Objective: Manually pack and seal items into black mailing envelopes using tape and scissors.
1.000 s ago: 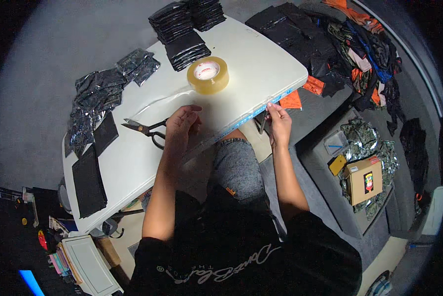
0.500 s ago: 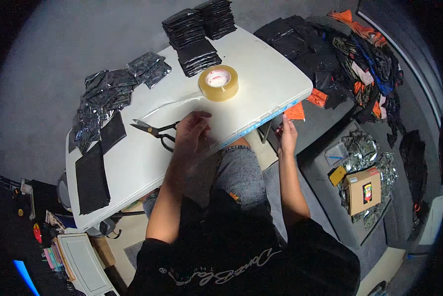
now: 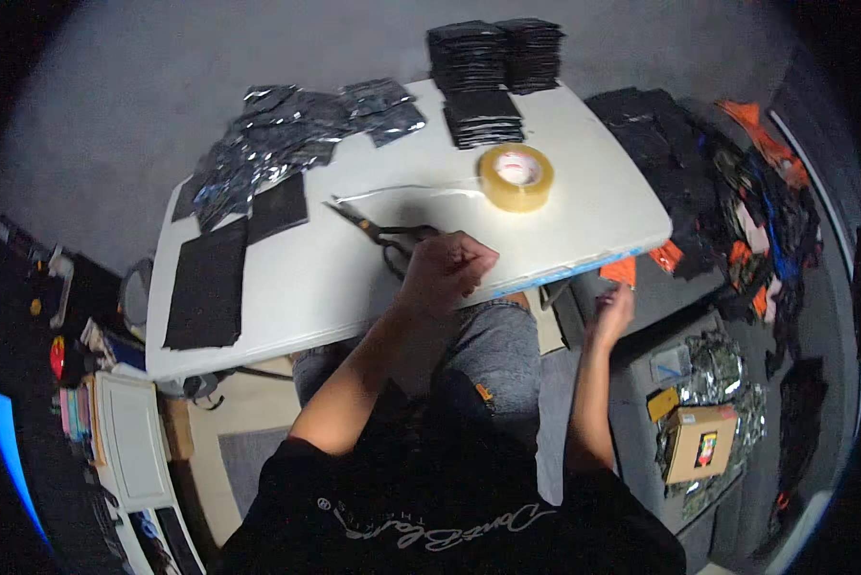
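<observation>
My left hand (image 3: 449, 268) is over the white table's (image 3: 584, 211) front edge, its fingers curled together. Whatever they may grip is hidden. Under and beyond that hand lie black-handled scissors (image 3: 368, 225), their handles partly covered. A big roll of clear yellowish tape (image 3: 516, 179) rests on the table farther right, a thin clear strip running left from it. Off the front right edge, my right hand (image 3: 612, 311) is closed, and I cannot make out anything in it. Just beyond its fingers is a small orange piece (image 3: 618, 271).
Stacks of flat black packets (image 3: 493, 57) stand at the table's far edge. Shiny black plastic packets (image 3: 287, 134) spread over the far left, with flat black sheets (image 3: 207, 287) nearer. At right, a grey seat carries piled clothes (image 3: 756, 220) and a cardboard box (image 3: 700, 443).
The view has turned, shifting the table toward the right. My left hand has come nearer the table's front edge, and its fingers are drawn together. The right hand's fingers have closed more.
</observation>
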Motion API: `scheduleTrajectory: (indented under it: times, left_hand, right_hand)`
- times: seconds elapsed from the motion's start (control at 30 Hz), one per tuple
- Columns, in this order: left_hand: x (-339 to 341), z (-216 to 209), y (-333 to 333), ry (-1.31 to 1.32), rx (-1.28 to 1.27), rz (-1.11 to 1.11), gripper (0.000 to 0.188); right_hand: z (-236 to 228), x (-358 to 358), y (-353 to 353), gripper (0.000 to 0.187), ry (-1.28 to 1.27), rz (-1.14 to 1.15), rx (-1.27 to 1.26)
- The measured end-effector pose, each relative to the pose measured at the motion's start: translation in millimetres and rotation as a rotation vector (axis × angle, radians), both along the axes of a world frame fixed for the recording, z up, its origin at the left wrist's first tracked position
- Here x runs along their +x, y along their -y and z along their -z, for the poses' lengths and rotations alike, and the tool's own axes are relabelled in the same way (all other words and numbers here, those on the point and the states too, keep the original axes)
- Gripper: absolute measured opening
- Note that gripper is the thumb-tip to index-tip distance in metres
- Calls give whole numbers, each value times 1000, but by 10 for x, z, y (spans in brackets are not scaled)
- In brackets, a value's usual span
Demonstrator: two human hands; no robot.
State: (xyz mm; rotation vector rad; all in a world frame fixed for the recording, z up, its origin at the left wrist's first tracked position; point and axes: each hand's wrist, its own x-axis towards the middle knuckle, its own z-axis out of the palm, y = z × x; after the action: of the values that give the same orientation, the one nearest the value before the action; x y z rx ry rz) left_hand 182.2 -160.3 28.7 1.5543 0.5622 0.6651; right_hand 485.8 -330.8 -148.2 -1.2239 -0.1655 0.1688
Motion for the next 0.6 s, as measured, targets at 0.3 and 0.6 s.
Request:
scheduleTrajectory:
  times: [0.3,0.6]
  left_hand:
    - [-982,-153,-480,-274,1102,-311,25]
    - [-1141,180,-579,-377,1103,-266,47]
  right_hand:
    - [-2134,-1270,-726,18,712,-501,-27]
    - [-2347,-2328,-2591,31,1532,-886,-300]
